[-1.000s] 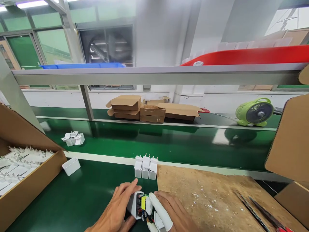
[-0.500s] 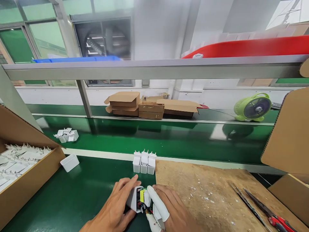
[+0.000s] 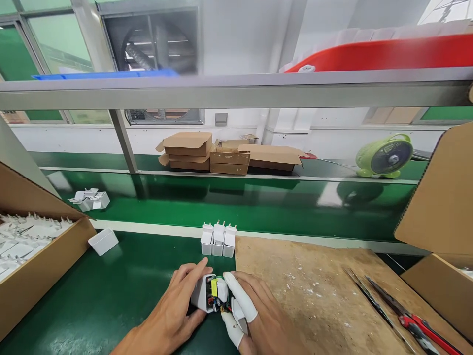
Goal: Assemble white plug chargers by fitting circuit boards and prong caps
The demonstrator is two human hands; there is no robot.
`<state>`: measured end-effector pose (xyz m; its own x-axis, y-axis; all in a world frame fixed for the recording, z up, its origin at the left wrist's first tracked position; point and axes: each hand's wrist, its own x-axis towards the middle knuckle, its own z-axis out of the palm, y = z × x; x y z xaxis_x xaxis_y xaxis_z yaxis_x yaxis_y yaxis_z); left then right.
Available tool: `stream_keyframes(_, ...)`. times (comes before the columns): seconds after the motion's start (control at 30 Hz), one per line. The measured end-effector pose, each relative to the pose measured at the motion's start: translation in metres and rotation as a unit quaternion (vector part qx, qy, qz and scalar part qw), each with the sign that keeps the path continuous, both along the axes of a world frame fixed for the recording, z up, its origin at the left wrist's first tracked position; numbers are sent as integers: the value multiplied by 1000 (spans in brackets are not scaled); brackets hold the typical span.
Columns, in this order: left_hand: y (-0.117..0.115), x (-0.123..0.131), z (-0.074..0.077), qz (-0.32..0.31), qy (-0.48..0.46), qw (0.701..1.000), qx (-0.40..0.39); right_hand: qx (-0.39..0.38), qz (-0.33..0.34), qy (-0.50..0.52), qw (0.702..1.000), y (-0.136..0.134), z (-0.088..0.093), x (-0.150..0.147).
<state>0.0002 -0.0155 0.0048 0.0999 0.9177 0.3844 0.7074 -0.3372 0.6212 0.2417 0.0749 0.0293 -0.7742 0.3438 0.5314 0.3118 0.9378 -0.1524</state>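
Observation:
My left hand (image 3: 173, 308) grips a white charger shell (image 3: 199, 295) low in the middle of the head view. My right hand (image 3: 254, 315), with white finger cots on thumb and forefinger, holds the circuit board (image 3: 216, 295) with its yellow part partly inside that shell. Three white chargers (image 3: 218, 240) stand in a row just beyond my hands, on the green mat.
A worn wooden board (image 3: 318, 286) lies to the right with red-handled pliers and tweezers (image 3: 406, 318). An open carton of white parts (image 3: 33, 261) sits left, a loose white shell (image 3: 103, 241) beside it. More chargers (image 3: 90, 199) lie on the green conveyor; cardboard boxes (image 3: 229, 155) and a green fan (image 3: 384, 157) stand behind.
The head camera tilted upward, so everything sits lower in the frame earlier and higher now. My hands stay on the shell and board, with the board pressed slightly further in.

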Motion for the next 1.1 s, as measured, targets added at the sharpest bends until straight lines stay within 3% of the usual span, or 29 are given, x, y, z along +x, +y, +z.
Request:
stream_keyframes(0.3, 0, 2, 1, 9, -1, 1000, 3, -18, -1, 2, 1000, -3, 12, -2)
stream_keyframes(0.63, -1, 2, -4, 20, 26, 999, 4, 7, 5, -3, 1000, 0, 3, 3)
stream_keyframes(0.87, 0, 4, -6, 24, 17, 999, 29, 69, 10, 29, 997, 1, 12, -5)
stream_keyframes(1.0, 1, 5, -8, 34, 16, 999, 38, 91, 16, 71, 993, 4, 5, -9)
stream_keyframes(1.1, 1, 6, -7, -2, -8, 999, 35, 102, 44, 85, 990, 5, 2, -10)
